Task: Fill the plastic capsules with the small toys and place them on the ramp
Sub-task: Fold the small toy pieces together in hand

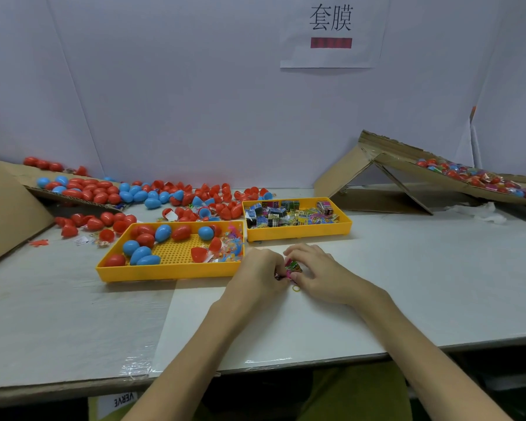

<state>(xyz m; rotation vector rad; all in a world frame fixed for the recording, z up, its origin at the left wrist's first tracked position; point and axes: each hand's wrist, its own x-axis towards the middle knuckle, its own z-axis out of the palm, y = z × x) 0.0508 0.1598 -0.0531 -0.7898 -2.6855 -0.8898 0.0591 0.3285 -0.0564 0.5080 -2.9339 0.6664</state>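
Note:
My left hand [257, 273] and my right hand [319, 273] meet over the table just in front of the two yellow trays, fingers pinched together on a small colourful toy packet [293, 266]. A tiny yellow ring [295, 288] lies on the table under them. The left yellow tray [167, 273] holds red and blue capsules [140, 253] and some small toys. The right yellow tray [298, 233] is full of small printed packets. The cardboard ramp [407, 174] at the right carries filled capsules [474, 177].
Several loose red and blue capsules [176, 196] spread across the back left of the table and onto a flat cardboard sheet [73, 197]. A tall cardboard piece [6, 205] stands at the far left. White wall panels close the back; the table edge runs near me.

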